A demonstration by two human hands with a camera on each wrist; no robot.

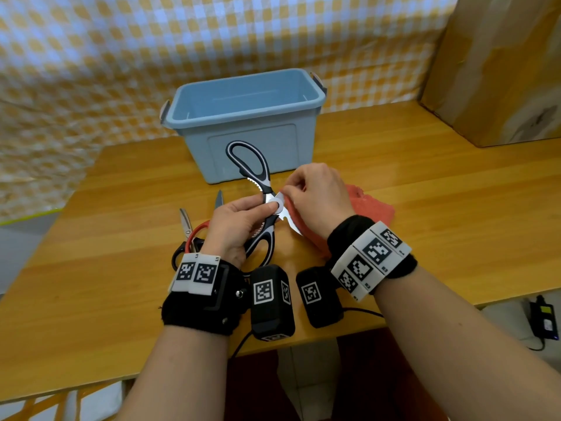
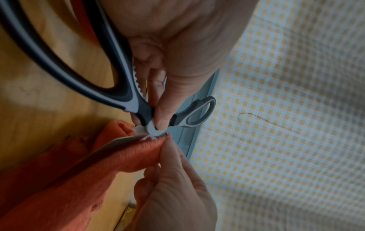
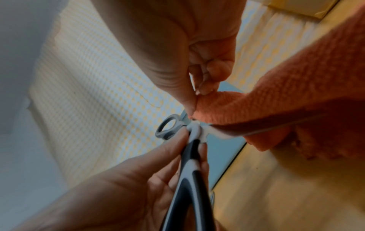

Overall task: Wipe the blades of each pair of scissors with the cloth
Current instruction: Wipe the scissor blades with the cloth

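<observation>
head view: the left hand (image 1: 239, 223) has its grip closed on the black-and-white kitchen shears (image 1: 264, 202), thumb pressed at the pivot and fingers curled round the lower handle. the shears are spread wide open, held just above the counter (image 1: 409, 208) in front of the blue plastic bin (image 1: 246, 117). the right hand (image 1: 318, 196) pinches the orange cloth (image 1: 370, 205) against one blade right beside the pivot. two more pairs, red-handled scissors (image 1: 197, 230) and black-handled scissors (image 1: 179, 253), lie on the counter left of the shears, partly hidden by the left hand.

left wrist view: the thumb sits on the white pivot disc, and the cloth folds over both faces of the blade, whose edge shows as a pale line running out of the fold.

right wrist view: thumb and forefinger nip the cloth at the blade root; the rest of the cloth hangs over the blade toward its tip.

judging from this, the stroke is best drawn from pivot to tip, with the fingers kept on the flat sides behind the cloth and away from the cutting edge, while the left hand holds the pivot steady. the other blade looks to need the same.
</observation>
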